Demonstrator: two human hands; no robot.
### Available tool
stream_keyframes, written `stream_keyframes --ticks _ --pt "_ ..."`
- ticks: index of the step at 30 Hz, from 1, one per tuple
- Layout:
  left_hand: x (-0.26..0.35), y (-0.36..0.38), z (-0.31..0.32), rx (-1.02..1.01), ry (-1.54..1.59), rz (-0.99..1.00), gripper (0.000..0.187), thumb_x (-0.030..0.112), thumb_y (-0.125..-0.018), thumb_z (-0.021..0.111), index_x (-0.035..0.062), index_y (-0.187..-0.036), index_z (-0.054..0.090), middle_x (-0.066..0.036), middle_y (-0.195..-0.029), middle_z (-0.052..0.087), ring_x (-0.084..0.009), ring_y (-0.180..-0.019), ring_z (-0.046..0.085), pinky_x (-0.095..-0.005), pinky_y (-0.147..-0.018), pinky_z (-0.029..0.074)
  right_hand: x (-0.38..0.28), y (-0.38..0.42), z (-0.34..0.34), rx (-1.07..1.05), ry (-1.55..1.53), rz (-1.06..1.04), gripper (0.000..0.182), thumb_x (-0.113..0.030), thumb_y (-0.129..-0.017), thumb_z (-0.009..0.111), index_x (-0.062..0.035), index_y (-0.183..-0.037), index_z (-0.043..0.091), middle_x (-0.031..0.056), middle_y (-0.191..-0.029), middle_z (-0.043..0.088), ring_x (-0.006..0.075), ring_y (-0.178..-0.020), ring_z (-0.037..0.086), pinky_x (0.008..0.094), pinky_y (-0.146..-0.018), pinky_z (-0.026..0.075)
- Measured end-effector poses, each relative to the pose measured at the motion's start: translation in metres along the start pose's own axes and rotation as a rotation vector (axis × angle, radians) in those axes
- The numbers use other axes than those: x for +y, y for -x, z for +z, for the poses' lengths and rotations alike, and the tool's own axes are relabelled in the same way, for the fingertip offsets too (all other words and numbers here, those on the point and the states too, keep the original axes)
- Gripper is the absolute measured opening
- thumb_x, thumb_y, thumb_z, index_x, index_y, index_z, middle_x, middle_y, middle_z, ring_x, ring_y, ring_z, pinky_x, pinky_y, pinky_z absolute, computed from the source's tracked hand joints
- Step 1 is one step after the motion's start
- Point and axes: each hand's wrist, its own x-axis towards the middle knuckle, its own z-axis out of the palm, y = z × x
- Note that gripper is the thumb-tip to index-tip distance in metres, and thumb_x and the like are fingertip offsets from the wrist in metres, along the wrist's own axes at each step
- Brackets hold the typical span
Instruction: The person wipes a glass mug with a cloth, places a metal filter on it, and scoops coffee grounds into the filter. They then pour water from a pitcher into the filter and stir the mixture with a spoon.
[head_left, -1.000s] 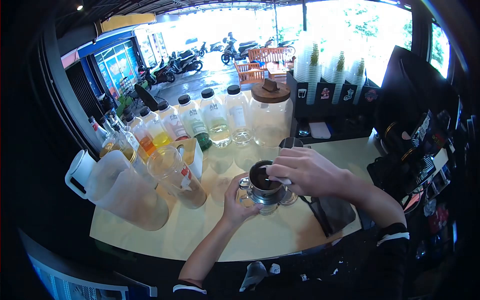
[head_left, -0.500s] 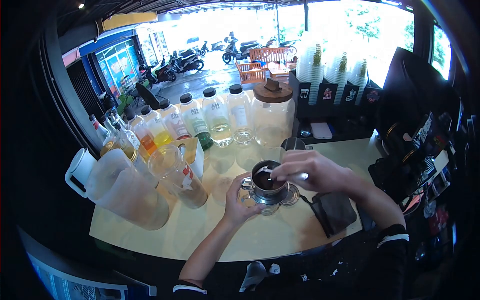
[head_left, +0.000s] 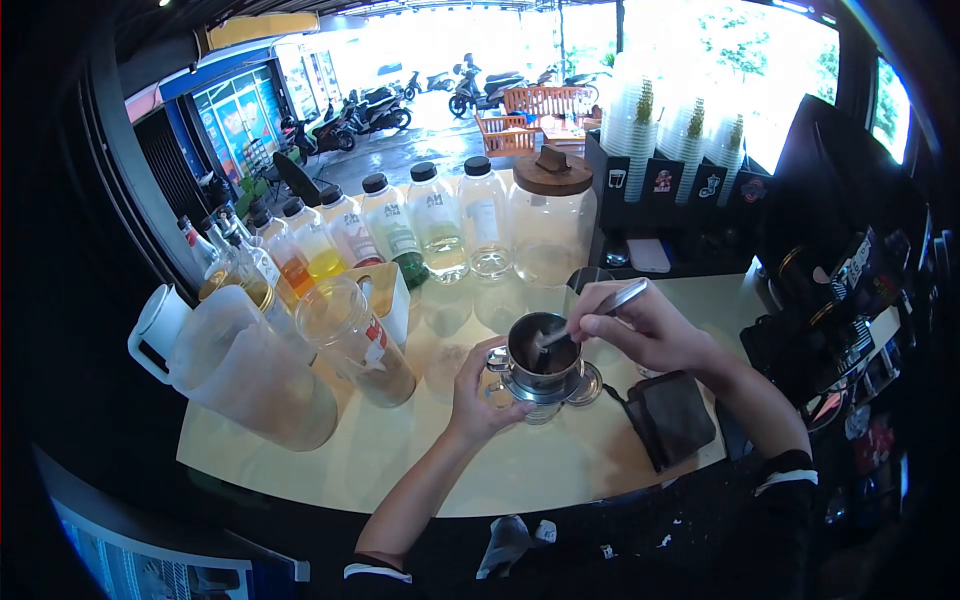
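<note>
A metal drip coffee filter (head_left: 545,358) holding dark grounds stands on a glass at the middle of the pale counter (head_left: 470,470). My left hand (head_left: 478,395) grips its left side and steadies it. My right hand (head_left: 640,325) is just right of the filter and holds a metal spoon (head_left: 600,310), whose tip dips into the dark grounds. The glass below is mostly hidden by the filter and my left hand.
A row of syrup bottles (head_left: 400,235) and a big wood-lidded glass jar (head_left: 552,225) line the back. At left stand a clear jar with brown powder (head_left: 355,345) and a large plastic pitcher (head_left: 245,370). A dark cloth (head_left: 672,415) lies right of the filter; stacked cups (head_left: 680,125) behind.
My right hand has lifted from over the filter and turned, so the spoon now slants up to the right with its tip in the grounds. My left hand stayed on the filter.
</note>
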Motion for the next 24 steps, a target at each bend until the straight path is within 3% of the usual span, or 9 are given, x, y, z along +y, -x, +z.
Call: stream_keyframes --ticks 5,9,13,16,17,24 --pt "-0.002 0.001 0.001 0.004 0.015 -0.005 0.083 0.039 -0.058 0.084 0.001 -0.123 0.049 -0.012 -0.117 0.055 -0.0233 -0.111 0.054 -0.0367 -0.097 0.041 -0.003 -0.007 -0.005 -0.03 -0.186 0.188 0.023 -0.019 -0.098 0.048 0.0013 -0.09 0.056 0.0043 -0.079 0.056 0.0102 -0.076 0.055 0.0256 -0.073 0.045" --pt "-0.001 0.0 0.001 -0.001 -0.001 0.01 0.082 0.039 -0.059 0.084 0.0009 -0.123 0.05 -0.012 -0.117 0.055 -0.0229 -0.111 0.054 -0.0366 -0.097 0.042 -0.004 -0.023 -0.012 -0.113 -0.102 0.166 0.037 -0.029 -0.101 0.038 -0.0008 -0.082 0.052 0.001 -0.074 0.048 0.0092 -0.069 0.044 0.0242 -0.067 0.038" --pt "0.004 -0.001 0.003 0.007 0.044 -0.003 0.082 0.041 -0.059 0.084 0.0004 -0.123 0.05 -0.011 -0.115 0.056 -0.0215 -0.109 0.055 -0.0359 -0.096 0.042 -0.014 -0.042 -0.018 -0.201 -0.083 0.231 0.041 -0.032 -0.1 0.042 -0.0023 -0.076 0.057 -0.002 -0.064 0.041 0.0088 -0.064 0.038 0.0249 -0.06 0.034" --pt "0.009 -0.002 0.003 0.011 0.03 0.007 0.082 0.041 -0.06 0.084 -0.0001 -0.122 0.05 -0.01 -0.115 0.057 -0.0209 -0.109 0.055 -0.0354 -0.095 0.043 -0.024 -0.056 -0.024 -0.33 0.095 0.293 0.04 -0.032 -0.1 0.043 -0.0026 -0.077 0.06 -0.0019 -0.062 0.039 0.0093 -0.06 0.036 0.0262 -0.057 0.033" --pt "0.008 -0.002 0.003 0.011 0.03 0.007 0.082 0.041 -0.06 0.084 -0.0001 -0.122 0.05 -0.01 -0.115 0.057 -0.0209 -0.109 0.055 -0.0354 -0.095 0.043 -0.02 -0.059 -0.026 -0.346 0.196 0.26 0.04 -0.03 -0.099 0.044 -0.0018 -0.079 0.062 -0.0022 -0.061 0.048 0.0079 -0.058 0.044 0.0253 -0.055 0.036" --pt "-0.001 0.0 0.001 0.008 -0.019 0.002 0.082 0.039 -0.059 0.084 0.0016 -0.123 0.049 -0.01 -0.114 0.057 -0.0222 -0.109 0.055 -0.0359 -0.096 0.042 -0.027 -0.054 -0.012 -0.302 0.23 0.202 0.035 -0.028 -0.098 0.047 -0.0021 -0.082 0.063 -0.0023 -0.058 0.05 0.0071 -0.053 0.046 0.0242 -0.05 0.037"
